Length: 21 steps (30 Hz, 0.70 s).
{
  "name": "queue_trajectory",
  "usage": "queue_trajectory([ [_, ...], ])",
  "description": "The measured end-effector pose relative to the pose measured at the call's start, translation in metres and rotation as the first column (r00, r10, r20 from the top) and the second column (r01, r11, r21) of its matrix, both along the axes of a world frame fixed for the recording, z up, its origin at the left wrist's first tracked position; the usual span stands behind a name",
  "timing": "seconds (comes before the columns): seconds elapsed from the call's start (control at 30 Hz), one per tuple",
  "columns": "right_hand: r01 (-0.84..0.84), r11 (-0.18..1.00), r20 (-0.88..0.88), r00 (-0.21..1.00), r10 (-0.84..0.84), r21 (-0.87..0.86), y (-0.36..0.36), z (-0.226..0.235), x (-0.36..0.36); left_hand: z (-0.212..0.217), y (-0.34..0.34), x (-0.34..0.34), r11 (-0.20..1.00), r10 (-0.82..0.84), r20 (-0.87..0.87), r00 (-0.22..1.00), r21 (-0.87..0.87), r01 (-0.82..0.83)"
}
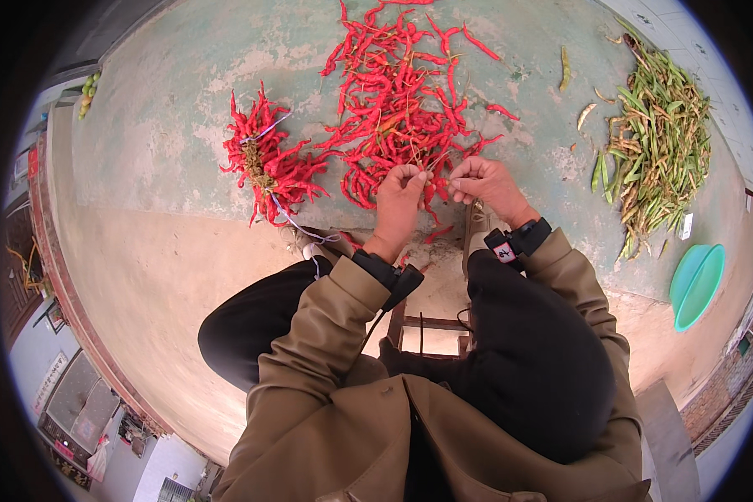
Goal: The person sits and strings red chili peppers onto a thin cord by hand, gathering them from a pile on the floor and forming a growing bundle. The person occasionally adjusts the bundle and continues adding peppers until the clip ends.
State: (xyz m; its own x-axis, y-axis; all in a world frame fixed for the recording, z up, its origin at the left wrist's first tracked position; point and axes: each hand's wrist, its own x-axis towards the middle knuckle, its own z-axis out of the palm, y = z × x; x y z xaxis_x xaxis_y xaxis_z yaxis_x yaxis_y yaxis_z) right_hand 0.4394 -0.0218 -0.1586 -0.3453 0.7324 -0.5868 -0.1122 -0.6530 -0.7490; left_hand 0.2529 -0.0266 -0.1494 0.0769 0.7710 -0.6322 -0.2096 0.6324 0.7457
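Your work surface is the green slab (176,159), worn to pale patches. On it, the heap (389,117) of red chillies lies at centre, extending from the far side to just under your hands; a few chillies lie loose along its right side. The beans (661,125), green and tan pods, form a second heap at far right, well apart from the chillies. The bundle (297,174) of red chillies lies just left of the heap, its stalks (258,163) gathered at the middle and its tips pointing outward. The basin (698,287), green, is at right, nearer to you than the beans. Your left hand (400,205) and right hand (487,188) are over the near end of the heap, fingertips close together but apart. On each hand, thumb and forefinger are closed to a narrow pinch; whether either grips a stalk is too small to tell. The cord (286,216), pale purple, crosses the bundle, and one end trails toward your left knee.
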Motion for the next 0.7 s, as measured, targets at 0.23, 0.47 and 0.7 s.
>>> queue_trajectory([
  [0.23, -0.048, 0.998, 0.02, 0.999, 0.049, -0.049, -0.004, 0.0, 0.03, -0.018, 0.024, 0.012, 0.989, 0.117, 0.055, 0.992, -0.096, -0.111],
  [0.47, 0.116, 0.983, 0.09, 0.99, -0.104, -0.139, -0.005, 0.003, 0.033, -0.023, 0.011, 0.043, 0.981, -0.17, -0.077, 0.982, 0.079, 0.176],
  [0.7, 0.098, 0.994, 0.261, 0.962, -0.083, -0.048, -0.016, 0.001, 0.032, -0.006, -0.009, 0.062, 0.849, -0.317, -0.374, 0.872, 0.298, 0.437],
])
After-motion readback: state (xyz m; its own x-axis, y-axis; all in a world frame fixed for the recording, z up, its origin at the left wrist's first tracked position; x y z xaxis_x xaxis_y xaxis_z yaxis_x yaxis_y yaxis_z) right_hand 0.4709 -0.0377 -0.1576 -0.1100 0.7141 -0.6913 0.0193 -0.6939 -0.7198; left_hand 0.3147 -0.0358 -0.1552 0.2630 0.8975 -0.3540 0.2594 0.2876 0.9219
